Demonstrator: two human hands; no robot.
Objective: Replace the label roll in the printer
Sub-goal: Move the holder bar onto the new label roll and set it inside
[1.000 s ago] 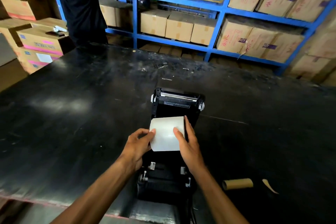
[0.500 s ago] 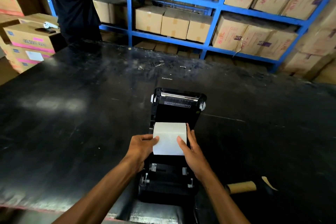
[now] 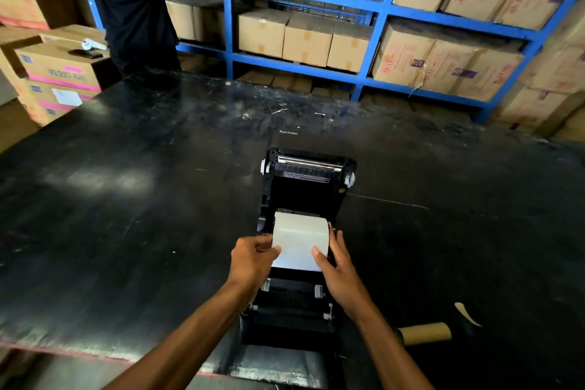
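Observation:
A black label printer [image 3: 304,187] lies on the black table with its lid swung open away from me. A white label roll [image 3: 299,239] sits low in the printer's open bay. My left hand [image 3: 253,258] grips the roll's left end. On the right end, my right hand [image 3: 340,269] holds it with the thumb on the paper face. The roll's lower part is hidden inside the bay.
An empty brown cardboard core [image 3: 425,332] lies on the table [image 3: 126,215] to the right of the printer, with a paper scrap [image 3: 468,313] beside it. A person in dark clothes [image 3: 133,3] stands at the far left. Blue shelves [image 3: 376,13] with cartons fill the back.
Both hands have lowered the white roll from above the printer down into its open bay. The camera view has shifted slightly.

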